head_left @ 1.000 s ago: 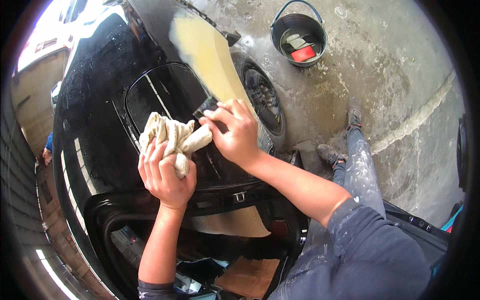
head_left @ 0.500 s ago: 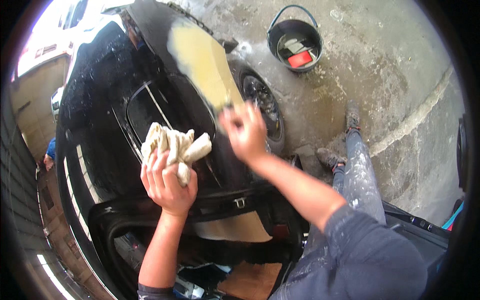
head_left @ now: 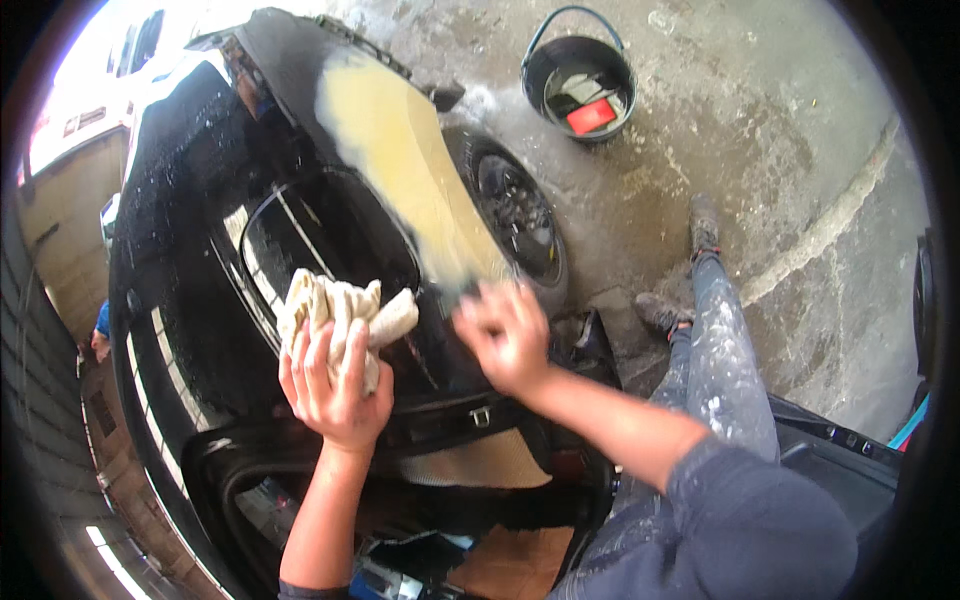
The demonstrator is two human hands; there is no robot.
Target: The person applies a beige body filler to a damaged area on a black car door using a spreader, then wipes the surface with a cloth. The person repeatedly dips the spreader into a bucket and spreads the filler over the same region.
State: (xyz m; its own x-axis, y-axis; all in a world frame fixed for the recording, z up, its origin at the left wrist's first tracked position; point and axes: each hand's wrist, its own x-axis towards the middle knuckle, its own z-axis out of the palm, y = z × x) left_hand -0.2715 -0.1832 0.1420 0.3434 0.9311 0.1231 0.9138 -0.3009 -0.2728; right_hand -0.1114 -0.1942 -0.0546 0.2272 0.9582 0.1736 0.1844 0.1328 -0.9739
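A crumpled cream cloth (head_left: 345,310) is gripped in my left hand (head_left: 335,395) over the black car body (head_left: 175,260). My right hand (head_left: 505,340), blurred by motion, is closed on a small dark pad (head_left: 465,290) at the lower end of the yellowish filler patch (head_left: 405,170) on the rear side panel. The patch has feathered grey edges and runs beside the wheel (head_left: 515,215). Below both hands lies the open trunk (head_left: 520,510) with cardboard inside.
A black bucket (head_left: 540,75) holding a red block and dark water stands on the stained concrete floor (head_left: 820,170). My legs and shoes (head_left: 705,230) show at right. At far left, part of a person in blue (head_left: 102,320) shows beside a corrugated wall (head_left: 30,330).
My right hand has moved down and to the right along the filler patch with the pad. My left hand and cloth sit slightly lower in the picture.
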